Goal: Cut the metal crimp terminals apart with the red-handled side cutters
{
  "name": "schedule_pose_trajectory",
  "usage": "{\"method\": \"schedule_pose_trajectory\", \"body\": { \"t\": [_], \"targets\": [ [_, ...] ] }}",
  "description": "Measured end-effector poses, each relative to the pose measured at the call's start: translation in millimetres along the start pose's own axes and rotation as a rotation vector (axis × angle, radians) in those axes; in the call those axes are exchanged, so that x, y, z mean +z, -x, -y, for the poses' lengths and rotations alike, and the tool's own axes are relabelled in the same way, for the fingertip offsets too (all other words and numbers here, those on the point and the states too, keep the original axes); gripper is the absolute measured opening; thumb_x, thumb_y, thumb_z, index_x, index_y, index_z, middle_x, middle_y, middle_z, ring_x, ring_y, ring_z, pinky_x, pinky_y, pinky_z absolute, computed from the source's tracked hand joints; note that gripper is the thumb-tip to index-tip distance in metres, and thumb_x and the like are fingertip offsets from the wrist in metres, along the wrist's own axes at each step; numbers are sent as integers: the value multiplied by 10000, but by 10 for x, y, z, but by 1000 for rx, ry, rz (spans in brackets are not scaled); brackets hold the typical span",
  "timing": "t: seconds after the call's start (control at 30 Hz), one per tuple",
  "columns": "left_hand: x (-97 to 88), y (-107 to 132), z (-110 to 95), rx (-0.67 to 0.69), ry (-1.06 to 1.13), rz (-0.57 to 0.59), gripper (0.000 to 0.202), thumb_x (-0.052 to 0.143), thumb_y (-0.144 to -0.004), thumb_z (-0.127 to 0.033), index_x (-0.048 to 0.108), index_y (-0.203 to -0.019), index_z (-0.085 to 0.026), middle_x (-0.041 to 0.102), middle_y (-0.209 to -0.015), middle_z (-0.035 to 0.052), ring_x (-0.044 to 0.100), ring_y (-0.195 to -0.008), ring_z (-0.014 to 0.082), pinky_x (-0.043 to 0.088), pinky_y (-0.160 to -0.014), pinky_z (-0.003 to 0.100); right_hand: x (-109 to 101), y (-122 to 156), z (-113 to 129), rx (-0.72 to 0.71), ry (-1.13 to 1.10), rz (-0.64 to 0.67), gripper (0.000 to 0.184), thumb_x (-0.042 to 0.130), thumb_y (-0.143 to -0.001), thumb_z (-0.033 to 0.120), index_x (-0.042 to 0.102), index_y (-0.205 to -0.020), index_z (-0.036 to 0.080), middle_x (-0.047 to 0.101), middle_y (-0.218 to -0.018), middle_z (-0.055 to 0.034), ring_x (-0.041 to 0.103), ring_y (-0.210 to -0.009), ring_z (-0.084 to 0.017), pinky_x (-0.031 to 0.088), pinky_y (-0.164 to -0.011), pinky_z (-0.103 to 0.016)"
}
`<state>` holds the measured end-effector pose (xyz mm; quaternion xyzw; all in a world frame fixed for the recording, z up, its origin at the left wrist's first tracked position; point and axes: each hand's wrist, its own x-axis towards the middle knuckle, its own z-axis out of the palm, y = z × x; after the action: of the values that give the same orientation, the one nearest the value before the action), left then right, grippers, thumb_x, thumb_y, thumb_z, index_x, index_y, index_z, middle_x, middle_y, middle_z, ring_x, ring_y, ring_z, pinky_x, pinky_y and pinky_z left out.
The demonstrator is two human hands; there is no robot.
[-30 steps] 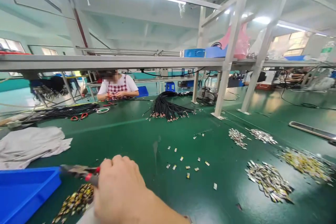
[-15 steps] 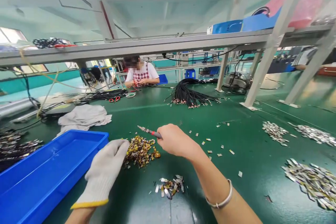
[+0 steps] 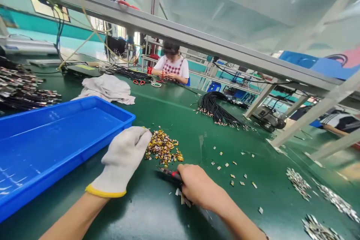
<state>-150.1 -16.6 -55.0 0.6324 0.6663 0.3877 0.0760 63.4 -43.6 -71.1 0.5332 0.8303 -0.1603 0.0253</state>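
My left hand (image 3: 125, 156), in a white knit glove with a yellow cuff, is closed at the left edge of a pile of small yellow and brown scraps (image 3: 165, 143). Anything between its fingertips is hidden. My right hand (image 3: 198, 185) is bare and wraps around a plier-like pointed tool (image 3: 172, 173) with a dark handle and red marking. The tool's tip points left, just below the scrap pile. Partly hidden under the right hand lies a small heap of metal pieces (image 3: 182, 197).
A blue tray (image 3: 64, 135) stands at the left, with a crumpled cloth (image 3: 108, 88) behind it. Flat metal pieces (image 3: 298, 183) lie in heaps at the right. Farther back are black cables (image 3: 218, 110) and a seated person (image 3: 171, 65). A shelf beam (image 3: 180, 32) crosses above.
My right hand has lowered the tool from beside the scrap pile to in front of it, over the small heap. The left hand stays closed by the pile. The view has tilted and shifted.
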Motion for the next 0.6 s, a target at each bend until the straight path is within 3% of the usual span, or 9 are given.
{"method": "schedule_pose_trajectory", "body": {
  "t": [0.17, 0.3, 0.47, 0.6],
  "targets": [
    [22, 76, -52, 44, 70, 70, 277, 394, -886, -361, 636, -855, -230, 680, -967, 35, 598, -932, 203, 402, -896, 322, -83, -171, -46, -29, -282, -101, 169, 471, -696, 60, 489, -817, 176, 601, -778, -26, 588, -735, -173, 372, -610, -242],
    [-15, 124, -99, -3, 119, 178, 280, 422, -872, -397, 672, -824, -280, 703, -853, -16, 631, -794, 183, 424, -681, 283, -328, -284, -11, -140, -548, -105, 105, 435, -821, 175, 422, -924, 192, 549, -798, 20, 601, -730, -125, 452, -643, -209],
    [-21, 183, -114, -36, 324, 337, 275, 462, -840, -404, 692, -757, -280, 691, -734, -32, 611, -703, 167, 386, -626, 247, -477, -340, 143, -287, -947, -134, 126, 530, -769, 150, 497, -888, 174, 546, -791, 22, 523, -715, -116, 445, -668, -233],
    [-27, 218, -122, -34, 446, 319, 264, 495, -811, -388, 681, -673, -261, 665, -658, -27, 589, -647, 166, 375, -593, 233, -474, -358, 219, -339, -916, -209, 175, 502, -746, 84, 528, -891, 180, 577, -824, 16, 515, -748, -126, 420, -672, -237]
  ]
}}
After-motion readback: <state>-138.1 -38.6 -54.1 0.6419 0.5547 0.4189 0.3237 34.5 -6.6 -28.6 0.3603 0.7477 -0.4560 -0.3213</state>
